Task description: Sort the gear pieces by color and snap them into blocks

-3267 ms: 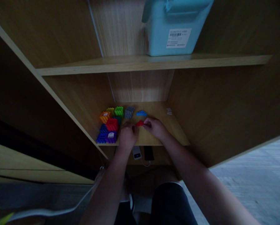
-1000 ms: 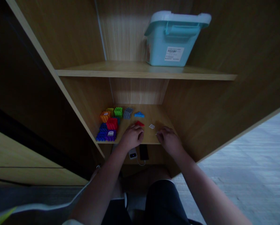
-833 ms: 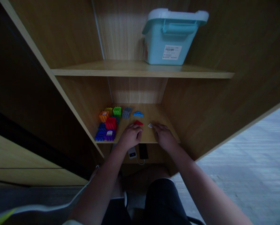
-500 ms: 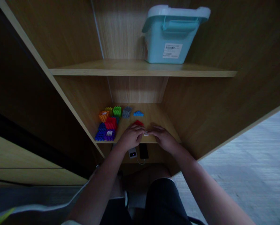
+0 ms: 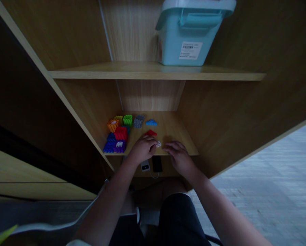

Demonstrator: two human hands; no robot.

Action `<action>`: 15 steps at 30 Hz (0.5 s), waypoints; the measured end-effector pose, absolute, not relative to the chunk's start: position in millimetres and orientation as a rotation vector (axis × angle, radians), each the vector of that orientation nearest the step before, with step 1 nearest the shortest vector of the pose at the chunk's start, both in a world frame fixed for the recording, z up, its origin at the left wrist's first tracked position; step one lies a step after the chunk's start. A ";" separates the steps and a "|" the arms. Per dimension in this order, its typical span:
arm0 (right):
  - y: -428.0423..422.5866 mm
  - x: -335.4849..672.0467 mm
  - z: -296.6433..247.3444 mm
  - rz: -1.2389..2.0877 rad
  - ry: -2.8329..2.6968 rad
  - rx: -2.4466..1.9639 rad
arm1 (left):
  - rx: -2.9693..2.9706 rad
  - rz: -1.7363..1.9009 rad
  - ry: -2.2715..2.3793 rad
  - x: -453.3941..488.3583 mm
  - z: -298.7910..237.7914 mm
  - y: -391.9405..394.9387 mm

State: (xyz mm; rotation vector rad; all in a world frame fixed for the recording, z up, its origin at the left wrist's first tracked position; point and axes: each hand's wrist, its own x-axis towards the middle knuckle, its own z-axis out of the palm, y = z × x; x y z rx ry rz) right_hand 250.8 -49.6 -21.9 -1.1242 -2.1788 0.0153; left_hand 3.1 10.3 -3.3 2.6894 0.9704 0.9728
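My left hand (image 5: 144, 148) is closed at the shelf's front, its thumb and fingers pinching a small white piece with a window-like pattern (image 5: 158, 144). To the right of that piece is my right hand (image 5: 177, 152), apart from it, fingers loosely bent and open, with nothing visible in it. Just beyond the left fingers lies a red triangular piece (image 5: 151, 132). Farther back are a small pile of blue pieces (image 5: 151, 122) and a grey stack (image 5: 138, 121). Red (image 5: 121, 133), orange (image 5: 113, 125), green (image 5: 128, 120) and purple (image 5: 119, 146) stacks sit on the left.
A wooden shelf (image 5: 165, 119) with side walls surrounds the hands. Overhead, an upper shelf (image 5: 132, 74) bears a light-blue lidded bin (image 5: 187, 37). Below the front edge are a black phone (image 5: 157, 164) and a white device with a small screen and cable (image 5: 145, 166).
My right hand has let go of the white piece and drawn back slightly to the right. The left hand keeps the piece, now tilted. The camera view has shifted a little.
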 end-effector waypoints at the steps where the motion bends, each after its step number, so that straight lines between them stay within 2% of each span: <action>1: -53.7 248.5 -19.9 0.042 -2.178 -1.097 | 2.689 0.973 0.970 3.0 -3.8 10.4; 7: -80.9 241.4 -1.1 0.282 -2.137 -0.946 | 2.689 0.970 0.962 3.1 -5.7 11.6; 15: -59.8 263.9 -4.9 -0.066 -2.053 -1.347 | 2.690 0.992 0.982 2.0 -6.9 10.9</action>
